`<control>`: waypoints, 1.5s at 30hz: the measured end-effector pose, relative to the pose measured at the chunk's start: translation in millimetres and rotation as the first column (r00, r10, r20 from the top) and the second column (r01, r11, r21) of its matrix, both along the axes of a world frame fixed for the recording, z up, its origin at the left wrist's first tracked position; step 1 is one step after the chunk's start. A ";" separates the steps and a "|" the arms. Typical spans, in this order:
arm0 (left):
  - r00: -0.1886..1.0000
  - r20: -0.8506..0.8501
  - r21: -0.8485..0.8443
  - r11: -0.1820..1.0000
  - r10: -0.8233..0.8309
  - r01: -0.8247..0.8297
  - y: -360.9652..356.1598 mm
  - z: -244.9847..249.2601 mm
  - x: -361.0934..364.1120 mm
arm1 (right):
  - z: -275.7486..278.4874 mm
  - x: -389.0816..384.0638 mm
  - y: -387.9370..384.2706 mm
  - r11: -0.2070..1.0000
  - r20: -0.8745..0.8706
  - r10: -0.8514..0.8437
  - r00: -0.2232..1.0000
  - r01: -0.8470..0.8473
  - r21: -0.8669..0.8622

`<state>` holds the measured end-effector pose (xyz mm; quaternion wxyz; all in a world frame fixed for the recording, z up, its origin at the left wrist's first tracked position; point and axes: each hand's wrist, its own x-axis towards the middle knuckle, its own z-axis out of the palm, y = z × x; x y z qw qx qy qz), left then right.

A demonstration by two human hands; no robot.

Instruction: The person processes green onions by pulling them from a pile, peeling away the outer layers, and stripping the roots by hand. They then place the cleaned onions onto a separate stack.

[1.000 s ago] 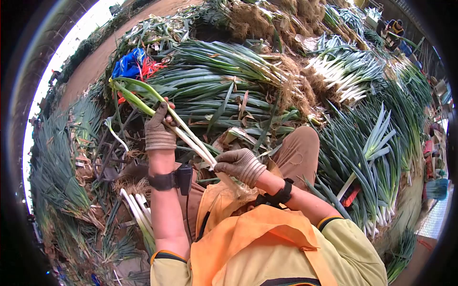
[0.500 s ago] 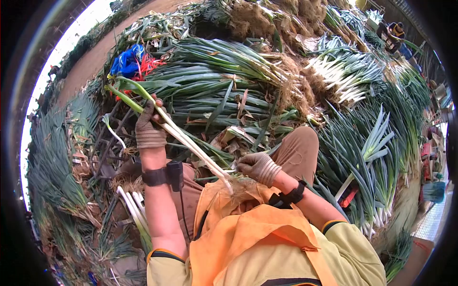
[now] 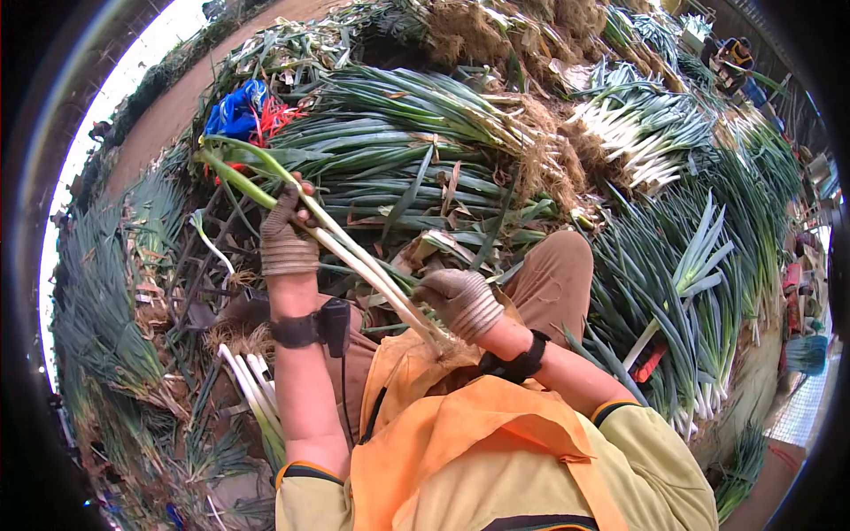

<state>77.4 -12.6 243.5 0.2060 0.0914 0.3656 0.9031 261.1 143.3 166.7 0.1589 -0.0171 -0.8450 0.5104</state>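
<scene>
- Orange apron [image 3: 469,425], one: spread beneath the roots [image 3: 450,345], probably as a guard against soil.
- Right hand [image 3: 456,301], gloved: just beside the root end, fingers curled under and hidden; whether they pinch anything or stand apart cannot be told.
- Leek-like stalks [image 3: 367,265], apparently two: in the left hand, slanting, pale ends low over the apron, green ends up and away; the slant seemingly brings the roots near the right hand.
- Left hand [image 3: 288,232], gloved, some fingertips bare: clamped round the stalks near their green part, likely to steady them while leaving the pale length free.
- Green-leaved heap [image 3: 381,164]: beyond the hands, leaves left, roots right, presumably aligned for orderly handling.
- Blue plastic [image 3: 235,111], with red strips [image 3: 270,122]: at the heap's left edge.
- White-stemmed batch [image 3: 642,133]: farther right.
- Another person [image 3: 737,55]: far off, upper right.
</scene>
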 end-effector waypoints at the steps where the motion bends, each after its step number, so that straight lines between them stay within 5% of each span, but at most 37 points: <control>1: 1.000 -0.007 0.035 0.999 -0.012 0.012 -5.5 0.5 -5.7 | -9.5 5.1 7.1 1.000 0.002 -0.002 1.000 0.002 0.002; 3: 0.998 -0.058 0.023 0.999 -0.020 0.022 -14.7 1.4 -14.2 | -27.2 18.9 23.9 0.977 0.208 -0.018 0.978 -0.027 0.209; 9: 0.997 -0.075 0.025 0.999 -0.018 0.020 -40.7 2.7 -39.0 | -58.1 51.5 75.4 0.867 0.563 -0.092 0.822 -0.212 0.452; 11: 0.999 -0.043 -0.001 1.000 -0.001 0.001 -37.6 0.8 -36.6 | -52.6 48.9 72.7 0.989 0.435 0.128 0.891 -0.145 0.006; 12: 0.999 -0.052 -0.005 1.000 -0.011 0.011 -34.9 -2.0 -36.2 | -40.3 43.5 60.7 0.930 0.238 0.231 0.943 -0.142 -0.339; 14: 1.000 -0.026 -0.025 1.000 0.011 -0.011 -22.4 3.2 -24.2 | 1.7 27.4 37.3 0.803 0.108 0.382 0.918 -0.272 -0.530; 17: 0.997 0.071 -0.029 0.999 0.040 -0.038 -13.1 0.1 -25.7 | 17.7 8.5 9.2 0.928 0.104 0.361 0.927 -0.346 -0.139; 18: 0.998 0.047 -0.024 0.999 0.050 -0.049 -12.9 2.1 -24.6 | 11.4 8.9 8.6 0.926 0.102 0.365 0.925 -0.350 -0.140; 20: 0.992 0.069 -0.044 0.994 0.103 -0.100 -20.7 4.0 -28.1 | -6.1 13.4 11.7 0.936 0.154 0.272 0.950 -0.299 0.187; 24: 0.967 -0.027 -0.094 0.963 0.253 -0.254 -62.7 2.2 -55.1 | -40.0 67.7 64.3 0.930 0.392 0.196 0.899 -0.297 0.216; 27: 0.942 -0.017 -0.110 0.936 0.335 -0.335 -84.9 4.5 -65.8 | -62.4 103.5 113.7 0.984 0.477 -0.059 0.877 -0.028 0.173; 29: 0.916 0.035 -0.181 0.904 0.400 -0.388 -85.7 5.3 -67.4 | -50.6 102.3 125.3 0.953 0.526 -0.144 0.838 -0.026 0.302; 30: 0.921 0.035 -0.183 0.908 0.389 -0.377 -85.3 1.5 -71.1 | -50.5 94.2 120.1 0.977 0.427 0.049 0.903 0.046 -0.209; 32: 0.952 0.008 -0.115 0.946 0.305 -0.302 -79.6 -15.2 -79.6 | -16.5 70.6 91.5 0.855 0.248 0.200 0.948 -0.045 -0.516; 33: 0.963 0.050 -0.058 0.963 0.265 -0.262 -74.1 -20.9 -79.0 | 15.8 59.7 71.8 0.926 0.272 0.240 0.932 -0.136 -0.351; 35: 0.972 0.055 -0.003 0.973 0.229 -0.229 -66.2 -27.5 -77.2 | -9.7 40.0 43.5 0.916 0.203 0.341 0.918 -0.275 -0.293; 36: 0.966 0.067 -0.079 0.966 0.249 -0.244 -62.2 -24.7 -76.6 | -11.3 32.6 36.0 0.838 0.283 0.455 0.844 -0.300 -0.455; 39: 0.995 0.076 0.182 0.981 0.057 -0.070 -49.9 -15.3 -43.9 | -15.7 25.2 21.5 0.695 0.416 0.572 0.706 -0.148 -0.704; 41: 0.995 -0.054 0.195 0.977 -0.080 0.089 -43.2 -20.5 -27.4 | -28.4 23.9 10.7 0.945 0.131 0.251 0.959 -0.213 -0.247; 42: 0.998 -0.037 0.149 0.988 -0.043 0.048 -38.4 -24.8 -20.5 | -11.2 24.3 13.0 0.979 0.220 0.150 0.964 -0.175 0.100; 45: 0.998 0.013 0.148 0.988 -0.056 0.053 -24.6 -36.0 -8.4 | -0.5 22.5 6.2 0.949 0.273 0.083 0.958 -0.160 0.271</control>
